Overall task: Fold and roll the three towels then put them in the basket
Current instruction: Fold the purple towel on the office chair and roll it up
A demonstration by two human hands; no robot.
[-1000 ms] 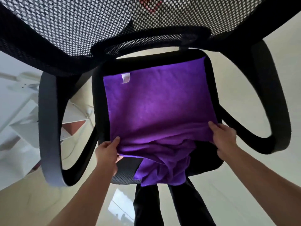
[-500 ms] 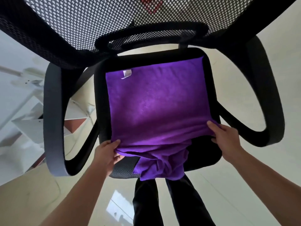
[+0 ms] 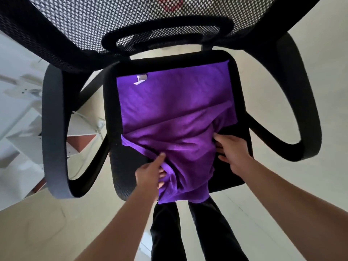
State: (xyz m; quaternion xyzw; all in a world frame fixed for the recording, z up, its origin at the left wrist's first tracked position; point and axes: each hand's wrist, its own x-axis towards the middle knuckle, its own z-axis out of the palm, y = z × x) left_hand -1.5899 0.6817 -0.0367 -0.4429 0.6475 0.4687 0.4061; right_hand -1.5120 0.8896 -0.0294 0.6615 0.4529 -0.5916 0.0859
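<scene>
Nearest the camera, the person's legs in black trousers (image 3: 190, 234) stand on a pale tiled floor (image 3: 41, 227), close to the front edge of a black office chair. Both bare forearms reach forward over that edge. The left hand (image 3: 150, 175) has its grip clamped on the purple towel (image 3: 169, 102): the thumb lies on top of a gathered fold near the front-left of the cloth and the fingers are curled underneath it. The right hand (image 3: 232, 150) meets the bunched right side of the same towel, its thumb at the cloth's edge and its fingertips tucked under the fold, so its grip is also closed on the fabric. The towel lies on the chair seat (image 3: 243, 87); its near part is rumpled into diagonal creases between the two hands, and a loose end hangs over the seat's front edge in front of the legs. Its far part lies flat, with a white label (image 3: 141, 79) near the far-left corner. Curved armrests flank the seat, one at the left (image 3: 54, 140) and one at the right (image 3: 303, 113). Beyond rises the mesh backrest (image 3: 90, 21), and white furniture (image 3: 20, 110) stands off to the left.
</scene>
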